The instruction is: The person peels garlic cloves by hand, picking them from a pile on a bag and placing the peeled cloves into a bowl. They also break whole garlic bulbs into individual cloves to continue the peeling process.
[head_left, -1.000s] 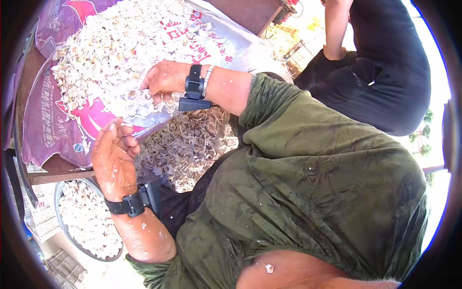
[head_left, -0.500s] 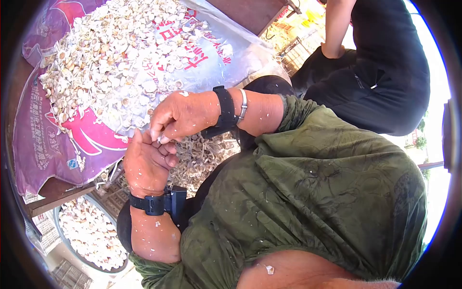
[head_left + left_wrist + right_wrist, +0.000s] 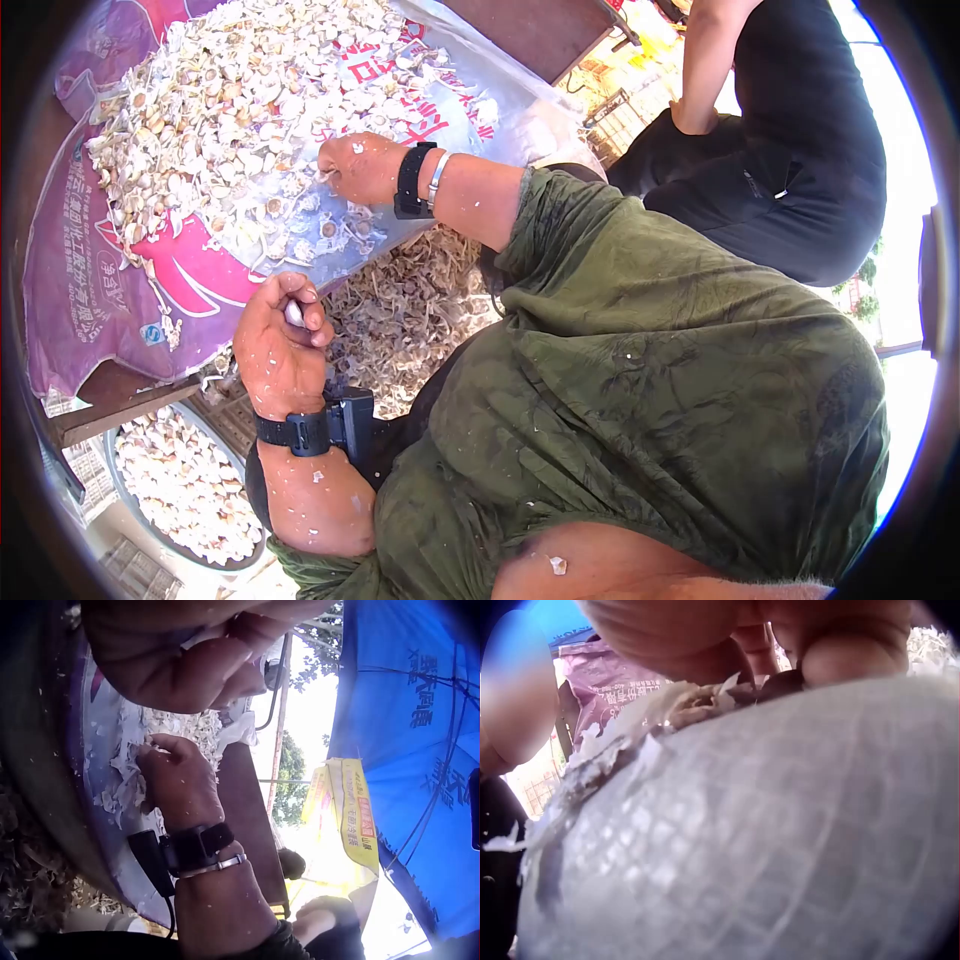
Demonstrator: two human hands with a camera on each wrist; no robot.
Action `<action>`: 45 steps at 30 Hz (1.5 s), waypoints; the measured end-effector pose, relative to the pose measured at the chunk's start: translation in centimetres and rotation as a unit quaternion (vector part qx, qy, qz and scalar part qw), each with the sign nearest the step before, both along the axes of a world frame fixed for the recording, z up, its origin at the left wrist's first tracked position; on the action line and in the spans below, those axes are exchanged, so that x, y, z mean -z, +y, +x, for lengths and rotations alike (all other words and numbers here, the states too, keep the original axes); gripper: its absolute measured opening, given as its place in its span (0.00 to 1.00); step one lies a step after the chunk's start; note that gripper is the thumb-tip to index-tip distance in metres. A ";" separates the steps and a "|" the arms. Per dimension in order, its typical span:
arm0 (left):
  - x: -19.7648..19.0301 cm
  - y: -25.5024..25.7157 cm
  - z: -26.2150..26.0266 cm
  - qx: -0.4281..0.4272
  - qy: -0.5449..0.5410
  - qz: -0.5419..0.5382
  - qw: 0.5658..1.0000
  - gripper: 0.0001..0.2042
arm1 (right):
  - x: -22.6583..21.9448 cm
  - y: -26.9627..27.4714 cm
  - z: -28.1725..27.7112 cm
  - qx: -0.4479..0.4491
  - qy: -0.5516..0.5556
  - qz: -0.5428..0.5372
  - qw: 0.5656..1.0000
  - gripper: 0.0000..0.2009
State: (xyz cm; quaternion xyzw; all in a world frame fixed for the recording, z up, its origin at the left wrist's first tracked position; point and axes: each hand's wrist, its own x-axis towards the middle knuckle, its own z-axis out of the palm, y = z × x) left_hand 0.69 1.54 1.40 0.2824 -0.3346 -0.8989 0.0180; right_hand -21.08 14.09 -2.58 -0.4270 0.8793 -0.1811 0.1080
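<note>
A close, downward view takes in a loose dark green cloth shirt [image 3: 650,360], flecked with pale scraps. Beyond it, near the closer edge of a purple, pink and white printed plastic sack [image 3: 75,290], the left hand [image 3: 282,350] is partly closed, palm up, its curled fingers gripping a small, smooth, whitish clove-like piece [image 3: 294,314]. That piece looks light, firm and rather slick, and probably bruises under hard pressure; its rounded sides, between thumb and fingertip pads, seem the best place to take hold, and any papery skin on it would likely slip or tear. Farther in over the sack, the right hand [image 3: 365,170], with a silver-coloured band at its wrist, has its fingers bent down at a spread heap of white and tan papery scraps and small pieces [image 3: 230,110]; whether it holds anything, I cannot tell. The sack lies on a brown wooden bench [image 3: 115,385]. Lower than the sack are a pile of dry, greyish-brown husks [image 3: 410,310] beside it and a round grey basin [image 3: 237,458] of pale chunks off its near corner. Past the sack's far side sits another person in black trousers [image 3: 820,190].
</note>
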 end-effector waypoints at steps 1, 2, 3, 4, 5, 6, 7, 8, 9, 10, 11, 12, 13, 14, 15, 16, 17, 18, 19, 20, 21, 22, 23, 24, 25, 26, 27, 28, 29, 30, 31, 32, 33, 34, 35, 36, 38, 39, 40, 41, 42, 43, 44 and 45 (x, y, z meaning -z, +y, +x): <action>0.1 0.0 0.0 -0.004 -0.004 -0.004 1.000 0.07 | 0.9 0.4 -0.5 0.034 -0.026 -0.021 0.999 0.12; 0.1 0.0 0.0 -0.008 -0.008 -0.009 1.000 0.07 | 1.9 0.9 -0.9 0.029 0.005 -0.051 0.998 0.12; 0.4 0.0 0.1 -0.008 -0.006 -0.009 1.000 0.07 | 1.3 1.1 -0.6 0.030 0.006 -0.052 0.998 0.12; 0.8 0.0 0.0 -0.007 0.000 -0.008 1.000 0.08 | 0.6 1.5 -0.3 0.075 -0.099 -0.077 0.989 0.12; 1.2 0.0 0.0 -0.006 0.007 -0.007 1.000 0.08 | -0.1 2.0 0.0 0.118 -0.202 -0.103 0.967 0.13; 1.4 0.1 -0.1 -0.006 0.009 -0.008 1.000 0.08 | -0.7 2.5 0.3 0.159 -0.304 -0.127 0.931 0.13; 1.5 0.2 -0.3 0.007 0.011 -0.020 1.000 0.09 | -0.7 3.0 0.4 0.158 -0.303 -0.128 0.931 0.13; 1.6 0.4 -0.4 0.018 0.013 -0.033 0.999 0.10 | -0.5 3.5 0.4 0.154 -0.369 -0.178 0.899 0.13; 1.7 0.6 -0.6 0.017 0.014 -0.035 0.999 0.10 | -1.0 3.6 0.8 0.149 -0.432 -0.225 0.861 0.12; 1.8 0.8 -1.0 0.026 0.009 -0.041 0.999 0.11 | -1.2 3.7 1.3 0.146 -0.432 -0.226 0.861 0.12; 2.0 1.0 -1.4 0.036 0.003 -0.047 0.998 0.12 | -1.4 3.8 2.0 0.111 -0.472 -0.250 0.838 0.12; 2.4 1.0 -1.8 0.057 0.003 -0.018 0.998 0.12 | -1.9 3.9 3.1 0.078 -0.511 -0.274 0.811 0.12; 2.1 1.2 -2.0 0.057 0.001 -0.018 0.998 0.12 | -2.3 3.8 4.0 0.078 -0.513 -0.274 0.810 0.12; 1.6 1.5 -2.2 0.083 0.015 -0.014 0.996 0.12 | -2.7 3.6 4.8 0.037 -0.512 -0.255 0.820 0.11; 1.3 1.6 -2.2 0.109 0.030 -0.011 0.994 0.12 | -2.9 3.6 5.4 -0.004 -0.509 -0.237 0.827 0.10; 1.4 1.8 -2.2 0.087 0.025 -0.011 0.996 0.09 | -2.8 3.5 5.8 -0.029 -0.498 -0.227 0.837 0.08; 1.8 1.7 -2.4 0.088 0.024 -0.010 0.996 0.09 | -2.9 3.5 6.1 -0.028 -0.499 -0.227 0.836 0.08; 2.3 1.3 -2.5 0.094 0.031 0.002 0.995 0.07 | -3.1 3.5 6.4 -0.030 -0.444 -0.206 0.871 0.07; 2.5 1.1 -2.5 0.100 0.039 0.014 0.994 0.05 | -3.2 3.4 6.8 -0.032 -0.388 -0.184 0.903 0.07; 2.6 1.0 -2.4 0.104 0.038 0.013 0.994 0.04 | -3.2 3.4 7.1 -0.032 -0.389 -0.184 0.902 0.07; 2.5 1.0 -2.4 0.104 0.038 0.013 0.994 0.04 | -3.2 3.4 7.4 -0.025 -0.353 -0.182 0.917 0.06; 2.4 1.1 -2.3 0.099 0.034 0.017 0.994 0.03 | -3.4 3.4 7.7 -0.018 -0.317 -0.179 0.931 0.06; 2.4 1.2 -2.2 0.093 0.030 0.020 0.995 0.03 | -3.6 3.2 8.1 -0.018 -0.317 -0.179 0.931 0.06; 2.3 1.4 -2.1 0.094 0.031 0.020 0.995 0.03 | -4.2 3.0 8.5 0.004 -0.299 -0.166 0.940 0.06; 2.3 1.7 -2.0 0.066 0.024 -0.008 0.997 0.03 | -4.6 2.9 8.9 0.029 -0.280 -0.153 0.947 0.05; 2.2 2.2 -2.1 0.039 0.021 -0.035 0.998 0.04 | -4.6 2.8 9.1 0.033 -0.275 -0.153 0.948 0.05; 1.9 2.7 -2.1 0.043 0.027 -0.034 0.998 0.04 | -4.7 2.6 9.3 0.056 -0.297 -0.139 0.943 0.05; 1.6 3.2 -2.2 0.021 0.012 -0.106 0.994 0.04 | -4.9 2.5 9.3 0.077 -0.318 -0.125 0.937 0.05; 1.4 3.4 -2.2 -0.003 -0.004 -0.178 0.984 0.04 | -5.0 2.6 9.4 0.078 -0.313 -0.125 0.938 0.05; 1.6 3.5 -2.3 -0.013 0.004 -0.227 0.974 0.04 | -4.8 2.8 9.5 0.086 -0.355 -0.168 0.916 0.05; 1.7 3.6 -2.3 -0.013 0.004 -0.227 0.974 0.04 | -4.6 3.1 9.6 0.094 -0.398 -0.210 0.888 0.06; 1.7 3.6 -2.3 -0.005 0.005 -0.259 0.966 0.04 | -4.4 3.2 9.6 0.098 -0.435 -0.224 0.866 0.06; 1.5 3.6 -2.2 0.003 0.005 -0.291 0.957 0.04 | -4.3 3.3 9.5 0.098 -0.436 -0.225 0.866 0.06; 1.5 3.1 -2.3 0.003 0.005 -0.291 0.957 0.04 | -4.3 3.5 9.5 0.083 -0.465 -0.234 0.850 0.06; 1.6 2.4 -2.3 0.025 0.020 -0.223 0.974 0.05 | -4.4 3.8 9.5 0.067 -0.493 -0.241 0.834 0.06; 1.6 1.9 -2.2 0.046 0.033 -0.153 0.987 0.05 | -4.9 4.1 9.6 0.067 -0.493 -0.239 0.834 0.06; 1.3 1.8 -1.9 0.039 0.049 -0.132 0.989 0.05 | -6.0 4.4 9.4 0.052 -0.547 -0.255 0.796 0.11; 1.2 1.8 -1.9 0.033 0.066 -0.110 0.991 0.06 | -6.1 4.4 9.0 0.052 -0.547 -0.255 0.795 0.11; 1.3 1.7 -1.9 0.033 0.067 -0.109 0.991 0.06 | -6.2 4.5 8.4 0.060 -0.428 -0.179 0.884 0.15; 1.4 1.7 -1.8 0.027 0.071 -0.103 0.992 0.06 | -6.3 4.6 8.0 0.068 -0.297 -0.096 0.948 0.19; 1.6 1.7 -1.8 0.022 0.074 -0.096 0.992 0.07 | -6.2 4.7 7.9 0.043 -0.265 -0.111 0.957 0.24; 1.5 1.9 -1.7 0.023 0.075 -0.094 0.993 0.07 | -6.1 4.6 8.1 0.044 -0.264 -0.109 0.957 0.24; 1.3 1.9 -1.6 0.027 0.077 -0.094 0.992 0.07 | -6.1 4.5 8.4 0.036 -0.341 -0.120 0.932 0.24; 1.0 2.0 -1.5 0.030 0.078 -0.094 0.992 0.07 | -6.1 4.3 8.8 0.028 -0.416 -0.131 0.900 0.23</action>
